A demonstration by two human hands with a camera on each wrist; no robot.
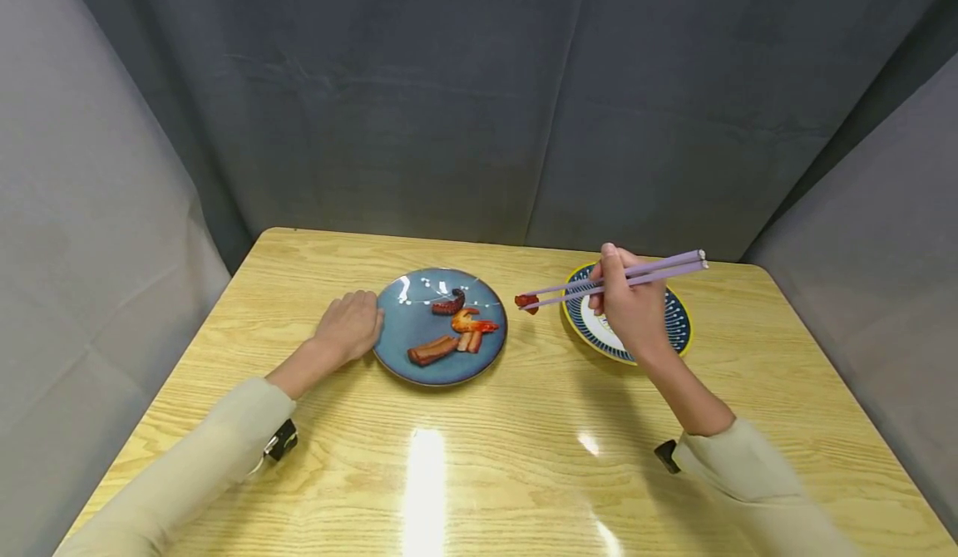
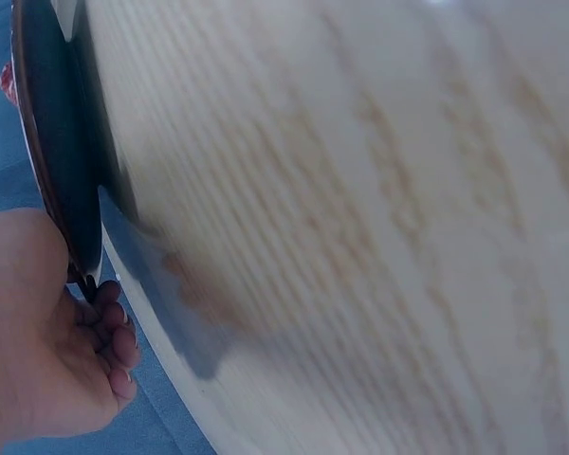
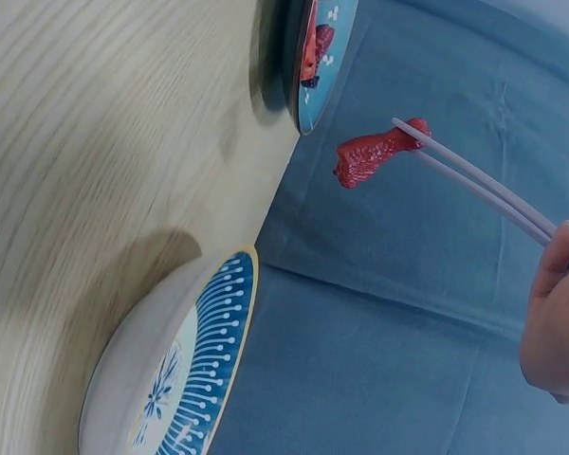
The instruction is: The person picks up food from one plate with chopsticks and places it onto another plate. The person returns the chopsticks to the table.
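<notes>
My right hand point(image 1: 632, 308) grips a pair of lilac chopsticks point(image 1: 669, 265) above the patterned bowl point(image 1: 677, 324). Pinched between their tips, a small red-brown chicken drumstick point(image 3: 372, 155) hangs in the air between bowl and plate. My left hand point(image 1: 348, 324) holds the left rim of the blue plate point(image 1: 397, 337), thumb at the rim and fingers curled beneath, as the left wrist view shows. On that plate lie a dark curled octopus tentacle point(image 1: 448, 303), an orange shrimp point(image 1: 473, 322), a brown strip of meat point(image 1: 432, 350) and a smaller striped meat piece point(image 1: 469, 341).
Both dishes stand on a light wooden table point(image 1: 509, 449), toward its far edge. A dark grey curtain point(image 1: 419, 108) hangs behind it, with pale cloth panels point(image 1: 90, 249) at the sides. Small black devices point(image 1: 281, 439) sit at both sleeves.
</notes>
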